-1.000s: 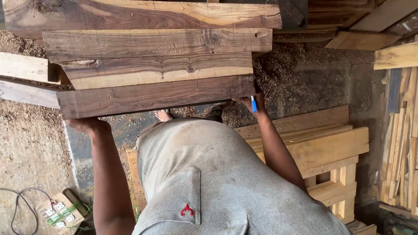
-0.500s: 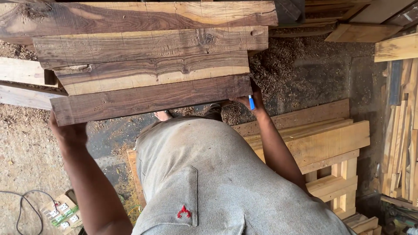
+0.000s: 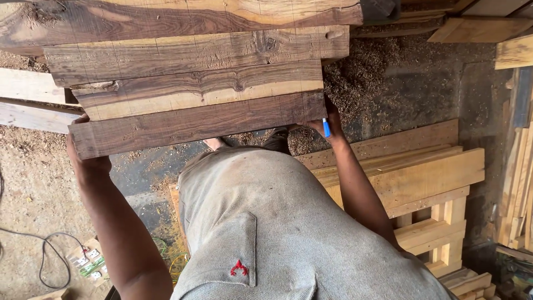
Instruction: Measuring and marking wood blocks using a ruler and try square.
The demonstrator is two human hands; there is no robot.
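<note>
Head view, item one: dark plank (image 3: 194, 125), nearest of four stacked boards, held level at both ends above the person's chest. Compared with half a second ago, the plank is seen shifted slightly right and its left end raised a little; the left hand (image 3: 83, 161) is wrapped further round the left end, thumb side at the end grain. Right hand (image 3: 323, 123) is closed on the plank's right corner, with a blue pen (image 3: 326, 128) pinched between its fingers.

Hidden or unclear: fingers of both hands behind and under the plank are not seen; the underside of the plank is covered. Feet (image 3: 216, 143) are glimpsed only partly past the grey shirt (image 3: 266, 222). Upper boards (image 3: 189, 53) are cut off at the frame's top and left.

Edges and room: the plank's far long edge is touching the next board; its right end stops beside a sawdust heap (image 3: 361, 78). Pale timber frame (image 3: 422, 183) lies near the right elbow. Bare dusty floor (image 3: 33, 183) is open to the left, with a cable (image 3: 44, 250) and socket strip (image 3: 86, 261) low down.
</note>
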